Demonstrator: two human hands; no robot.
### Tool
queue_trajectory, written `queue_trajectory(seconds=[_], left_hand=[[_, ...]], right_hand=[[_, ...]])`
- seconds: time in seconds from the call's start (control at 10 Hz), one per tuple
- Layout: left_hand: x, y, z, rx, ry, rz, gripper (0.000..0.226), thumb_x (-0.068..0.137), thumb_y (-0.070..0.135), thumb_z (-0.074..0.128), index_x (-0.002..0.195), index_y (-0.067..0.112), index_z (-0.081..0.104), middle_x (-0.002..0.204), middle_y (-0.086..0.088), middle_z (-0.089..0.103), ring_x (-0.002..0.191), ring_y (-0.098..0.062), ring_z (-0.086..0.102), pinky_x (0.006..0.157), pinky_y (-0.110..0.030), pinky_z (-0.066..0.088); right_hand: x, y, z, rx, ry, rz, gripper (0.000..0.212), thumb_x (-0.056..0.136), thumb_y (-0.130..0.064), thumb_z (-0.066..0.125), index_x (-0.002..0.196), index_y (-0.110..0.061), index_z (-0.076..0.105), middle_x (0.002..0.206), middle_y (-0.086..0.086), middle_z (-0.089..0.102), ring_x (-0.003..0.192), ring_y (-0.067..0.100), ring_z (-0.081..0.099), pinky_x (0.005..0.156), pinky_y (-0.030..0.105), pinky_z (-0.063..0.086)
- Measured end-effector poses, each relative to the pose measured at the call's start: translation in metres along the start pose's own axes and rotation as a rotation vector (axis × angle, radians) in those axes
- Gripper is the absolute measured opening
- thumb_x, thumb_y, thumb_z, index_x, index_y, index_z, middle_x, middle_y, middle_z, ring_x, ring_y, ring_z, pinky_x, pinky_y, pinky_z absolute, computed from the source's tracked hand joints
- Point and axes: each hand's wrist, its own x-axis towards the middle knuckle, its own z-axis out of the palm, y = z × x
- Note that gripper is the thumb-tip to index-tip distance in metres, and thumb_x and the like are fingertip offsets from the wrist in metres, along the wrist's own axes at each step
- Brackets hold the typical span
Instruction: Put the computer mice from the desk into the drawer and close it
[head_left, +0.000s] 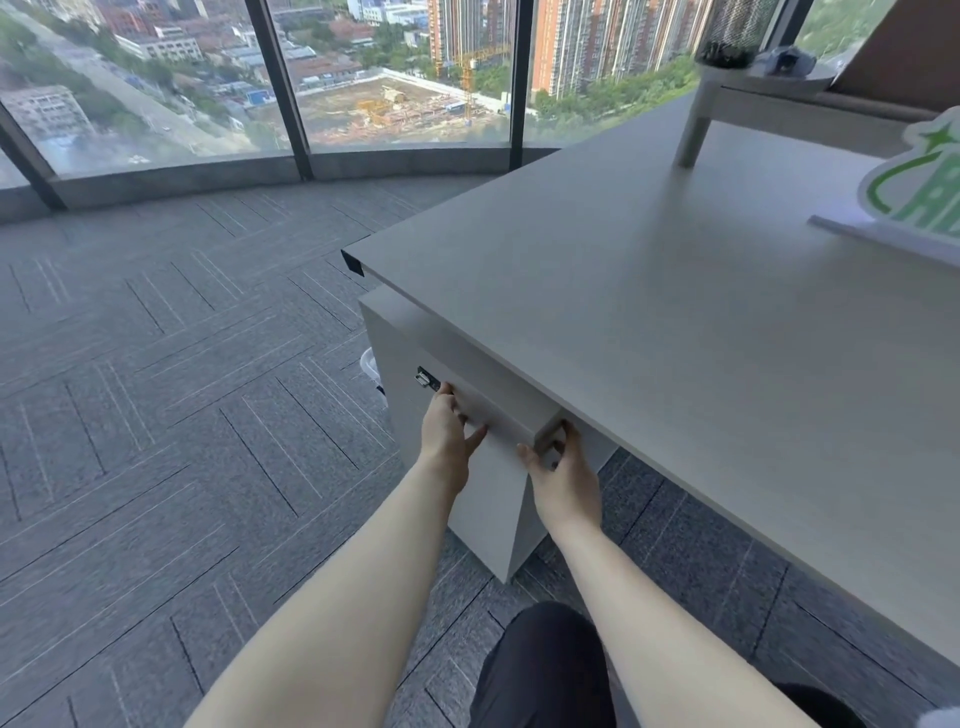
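While we are crouching under the bench (675, 322), our left hand (445, 431) and right hand (563, 470) are each closing a grip on the drawer (501, 415), fingers curling over its front's two ends. Between both grips, the drawer is sitting nearly flush. Mice: none showing.
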Motion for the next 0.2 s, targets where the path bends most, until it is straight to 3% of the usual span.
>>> queue_trajectory(seconds=[0.1,0.2], left_hand=[[-0.005,0.003,-0.001,0.027,-0.025,-0.003,0.047,0.101,0.026,0.033,0.148,0.020,0.036,0.148,-0.003,0.040,0.135,-0.028,0.042,0.093,-0.042,0.049],[-0.025,-0.003,-0.011,0.153,0.001,-0.002,0.047,0.100,0.027,0.032,0.146,0.019,0.038,0.137,-0.003,0.044,0.128,-0.028,0.047,0.102,-0.045,0.046]], right_hand=[[-0.001,0.001,-0.004,-0.050,-0.044,0.028,0.061,0.091,-0.042,0.061,0.140,-0.014,0.038,0.135,0.010,0.059,0.121,0.033,0.058,0.088,0.038,0.048],[-0.014,0.001,-0.009,-0.112,-0.071,0.078,0.063,0.094,-0.040,0.055,0.147,-0.013,0.034,0.143,0.011,0.053,0.126,0.031,0.054,0.096,0.039,0.047]])
